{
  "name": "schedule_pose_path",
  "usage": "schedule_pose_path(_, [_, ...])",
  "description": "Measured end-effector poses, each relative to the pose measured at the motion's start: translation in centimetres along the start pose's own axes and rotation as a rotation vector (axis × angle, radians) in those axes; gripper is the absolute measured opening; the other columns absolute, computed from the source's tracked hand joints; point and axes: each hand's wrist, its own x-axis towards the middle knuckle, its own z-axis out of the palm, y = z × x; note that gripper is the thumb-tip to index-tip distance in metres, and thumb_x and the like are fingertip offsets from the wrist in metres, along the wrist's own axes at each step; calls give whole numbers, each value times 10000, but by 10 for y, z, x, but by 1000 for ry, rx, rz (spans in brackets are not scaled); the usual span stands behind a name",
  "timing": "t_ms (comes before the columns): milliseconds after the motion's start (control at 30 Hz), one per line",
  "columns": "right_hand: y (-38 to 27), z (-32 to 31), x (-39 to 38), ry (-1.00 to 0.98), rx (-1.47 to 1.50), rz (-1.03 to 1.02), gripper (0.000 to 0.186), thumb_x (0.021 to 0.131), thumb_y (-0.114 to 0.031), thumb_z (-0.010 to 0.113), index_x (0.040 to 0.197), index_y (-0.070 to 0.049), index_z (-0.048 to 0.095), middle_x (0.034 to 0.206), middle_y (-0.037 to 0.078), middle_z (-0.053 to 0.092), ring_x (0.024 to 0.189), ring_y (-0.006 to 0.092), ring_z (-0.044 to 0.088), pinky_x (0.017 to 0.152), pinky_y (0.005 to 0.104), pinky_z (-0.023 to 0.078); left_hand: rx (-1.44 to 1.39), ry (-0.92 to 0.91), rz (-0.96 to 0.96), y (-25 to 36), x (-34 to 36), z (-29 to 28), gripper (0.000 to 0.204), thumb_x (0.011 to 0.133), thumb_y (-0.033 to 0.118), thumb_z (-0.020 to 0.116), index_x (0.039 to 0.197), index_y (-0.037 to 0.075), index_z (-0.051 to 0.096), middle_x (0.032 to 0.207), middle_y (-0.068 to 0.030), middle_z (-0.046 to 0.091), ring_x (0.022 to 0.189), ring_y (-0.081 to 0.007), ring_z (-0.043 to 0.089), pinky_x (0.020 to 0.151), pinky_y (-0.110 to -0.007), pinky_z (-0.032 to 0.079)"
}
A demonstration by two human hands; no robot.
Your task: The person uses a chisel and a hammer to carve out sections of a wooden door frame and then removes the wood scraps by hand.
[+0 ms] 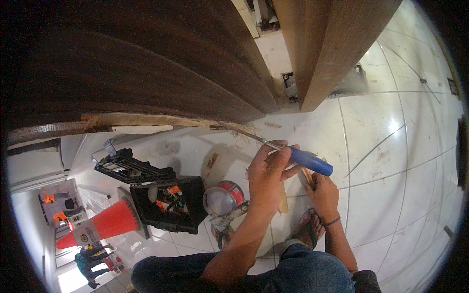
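Because the chisel is gripped where its handle meets the metal, with its thin blade running out toward the raw edge of the dark door, a slip looks like the likeliest trouble. The edge is ragged near the tip, so the blade could skid off or split out more wood than intended; whether the tip touches it or stops just short cannot be told. A loose grip could also let the chisel drop, and the feet below wear only open sandals. Shavings on the glossy floor might make the footing slick.

The chisel lies across the left hand, its blade pointing up and to the person's left, its blue butt sticking out to the right. The left fingers and thumb are closed around it. The right hand is just below the butt, fingers curled around a wood piece rather than supporting the chisel. A pale strip shows under the left hand; whether it belongs to the same piece is unclear.

Farther out, a pail stands left of the left forearm, with an open black toolbox beside it and a red cone beyond.
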Motion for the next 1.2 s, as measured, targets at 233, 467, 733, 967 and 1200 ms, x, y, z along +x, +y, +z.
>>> schedule_pose_path(233, [17, 12, 6, -87, 234, 98, 157, 852, -138, 640, 929, -32, 552, 751, 172, 670, 680, 364, 659, 605, 426, 492, -84, 24, 47, -6, 3, 4, 269, 962, 141, 590, 1165, -11, 501, 1122, -169, 630, 964, -215, 660, 843, -359, 590])
schedule_pose_path(467, [26, 21, 0, -172, 472, 100, 228, 952, -192, 563, 1091, -13, 536, 638, 88, 594, 543, 157, 551, 514, 325, 428, -123, 21, 57, -13, 4, -3, 301, 957, 163, 602, 1173, -15, 494, 1130, -174, 624, 963, -216, 658, 834, -365, 595])
schedule_pose_path(733, [8, 3, -1, -202, 781, 158, 236, 1009, -208, 479, 1145, -17, 492, 663, 15, 524, 545, 92, 484, 489, 255, 390, -56, 22, 92, -19, 15, -9, 329, 964, 206, 592, 1183, -15, 485, 1154, -180, 606, 1080, -259, 625, 872, -379, 584])
schedule_pose_path(967, [1, -6, -3, -72, 1153, 163, 266, 1012, -251, 488, 1198, -67, 438, 713, -18, 460, 561, 51, 407, 478, 205, 355, -58, 72, 122, -23, 18, 2, 293, 959, 187, 606, 1139, -22, 507, 1097, -149, 597, 1084, -244, 614, 894, -393, 578])
schedule_pose_path(1200, [1, -11, 1, 76, 1321, 163, 301, 997, -290, 524, 1202, -87, 437, 737, -17, 456, 581, 38, 397, 469, 185, 325, -103, 73, 124, -27, 23, 0, 273, 961, 159, 600, 1129, -38, 513, 1077, -150, 609, 1058, -226, 616, 914, -388, 569])
